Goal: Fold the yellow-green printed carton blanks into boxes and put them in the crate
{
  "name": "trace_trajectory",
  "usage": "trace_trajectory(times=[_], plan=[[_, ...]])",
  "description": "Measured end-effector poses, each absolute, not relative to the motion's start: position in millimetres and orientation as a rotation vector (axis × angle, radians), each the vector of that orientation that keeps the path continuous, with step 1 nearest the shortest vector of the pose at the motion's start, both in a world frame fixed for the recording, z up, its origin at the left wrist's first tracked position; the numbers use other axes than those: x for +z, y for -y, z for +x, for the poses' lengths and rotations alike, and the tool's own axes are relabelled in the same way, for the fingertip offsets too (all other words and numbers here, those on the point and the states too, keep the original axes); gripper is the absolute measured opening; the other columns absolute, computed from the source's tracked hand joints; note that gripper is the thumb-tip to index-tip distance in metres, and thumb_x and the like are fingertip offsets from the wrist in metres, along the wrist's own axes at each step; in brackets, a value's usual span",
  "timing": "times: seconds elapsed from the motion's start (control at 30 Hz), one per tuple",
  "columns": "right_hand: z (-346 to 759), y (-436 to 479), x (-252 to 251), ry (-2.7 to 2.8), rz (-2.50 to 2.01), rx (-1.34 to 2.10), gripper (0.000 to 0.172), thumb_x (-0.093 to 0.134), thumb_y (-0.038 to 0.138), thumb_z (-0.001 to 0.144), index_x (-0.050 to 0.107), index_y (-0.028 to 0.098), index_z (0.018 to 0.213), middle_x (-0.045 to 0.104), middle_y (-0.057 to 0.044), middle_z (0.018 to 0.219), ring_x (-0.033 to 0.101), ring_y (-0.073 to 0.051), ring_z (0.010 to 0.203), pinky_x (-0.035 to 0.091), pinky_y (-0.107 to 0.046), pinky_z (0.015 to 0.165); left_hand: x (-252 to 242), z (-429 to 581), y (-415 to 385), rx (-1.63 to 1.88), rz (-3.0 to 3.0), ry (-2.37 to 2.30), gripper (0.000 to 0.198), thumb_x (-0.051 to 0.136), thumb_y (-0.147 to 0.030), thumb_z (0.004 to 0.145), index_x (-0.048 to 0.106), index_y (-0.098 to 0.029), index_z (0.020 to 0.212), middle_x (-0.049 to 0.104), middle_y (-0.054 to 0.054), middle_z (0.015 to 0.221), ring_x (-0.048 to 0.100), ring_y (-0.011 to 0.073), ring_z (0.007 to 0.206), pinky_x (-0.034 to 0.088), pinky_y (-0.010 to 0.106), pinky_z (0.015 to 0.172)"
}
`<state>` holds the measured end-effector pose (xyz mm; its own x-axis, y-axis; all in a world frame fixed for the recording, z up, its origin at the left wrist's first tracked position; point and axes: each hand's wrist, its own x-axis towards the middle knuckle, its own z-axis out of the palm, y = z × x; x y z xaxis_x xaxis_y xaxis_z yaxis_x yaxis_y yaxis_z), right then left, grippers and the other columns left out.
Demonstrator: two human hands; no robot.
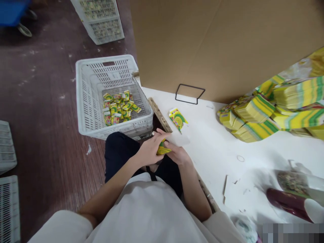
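Note:
Close to my lap, my left hand (150, 149) and my right hand (179, 155) meet around a small yellow-and-green carton (164, 150). Fingers of both hands are closed on it and cover much of it, so whether its ends are folded cannot be made out. Beyond my right hand, another yellow-and-green carton (178, 118) lies flat on the white tabletop (215, 148). To the left of the table, a white plastic crate (115, 128) holds several small cartons (121, 106) of the same colours, lying loosely on its bottom.
Stacks of flat yellow-and-green cartons (258, 116) lie at the right, below a large cardboard panel (202, 44). A black wire frame (189, 101) stands before the panel. A dark red cylinder (286, 204) lies at the lower right. More crates (107, 30) stand on the floor.

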<state>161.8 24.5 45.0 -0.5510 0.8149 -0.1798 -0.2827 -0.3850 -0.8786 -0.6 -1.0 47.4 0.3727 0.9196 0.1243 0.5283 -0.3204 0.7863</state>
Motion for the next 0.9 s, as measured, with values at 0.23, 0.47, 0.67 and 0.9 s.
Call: trace_trajectory(times=[0.23, 0.47, 0.67, 0.9], plan=[[165.3, -18.7, 39.2, 1.400, -0.912, 1.650, 0.073, 0.060, 0.071, 0.087, 0.054, 0.030, 0.147, 0.062, -0.007, 0.145, 0.051, -0.027, 0.141, 0.041, -0.047, 0.119, 41.9, -0.9, 0.1, 0.747, 1.847, -1.332, 0.069, 0.068, -0.015, 0.066, 0.046, -0.026, 0.131, 0.063, 0.008, 0.125, 0.070, 0.0300, 0.105, 0.057, 0.042, 0.090], [163.7, -19.7, 38.8, 1.491, -1.189, 1.118, 0.047, 0.049, 0.037, 0.101, 0.056, 0.029, 0.146, 0.059, -0.004, 0.148, 0.053, -0.022, 0.140, 0.037, -0.044, 0.122, 32.5, 3.7, -4.8, 0.920, 1.868, -1.602, 0.080, 0.067, -0.011, 0.063, 0.042, -0.017, 0.139, 0.052, 0.019, 0.138, 0.052, 0.0394, 0.132, 0.045, 0.057, 0.109], [182.4, -30.4, 36.8, 1.786, -1.096, 1.109, 0.038, 0.061, 0.038, 0.096, 0.068, 0.033, 0.133, 0.052, -0.004, 0.155, 0.043, -0.025, 0.149, 0.038, -0.044, 0.122, 42.3, -23.1, -9.5, 0.839, 1.902, -1.497, 0.053, 0.076, -0.033, 0.072, 0.059, -0.023, 0.122, 0.070, 0.008, 0.115, 0.068, 0.0301, 0.107, 0.055, 0.043, 0.095], [197.3, -37.5, 40.8, 1.855, -0.968, 1.297, 0.026, 0.075, 0.042, 0.086, 0.078, 0.028, 0.108, 0.058, -0.010, 0.147, 0.049, -0.029, 0.143, 0.040, -0.048, 0.118, 52.8, -31.5, -14.0, 0.820, 1.934, -1.393, 0.054, 0.081, -0.035, 0.067, 0.066, -0.025, 0.117, 0.074, 0.007, 0.114, 0.072, 0.0302, 0.103, 0.056, 0.043, 0.094]])
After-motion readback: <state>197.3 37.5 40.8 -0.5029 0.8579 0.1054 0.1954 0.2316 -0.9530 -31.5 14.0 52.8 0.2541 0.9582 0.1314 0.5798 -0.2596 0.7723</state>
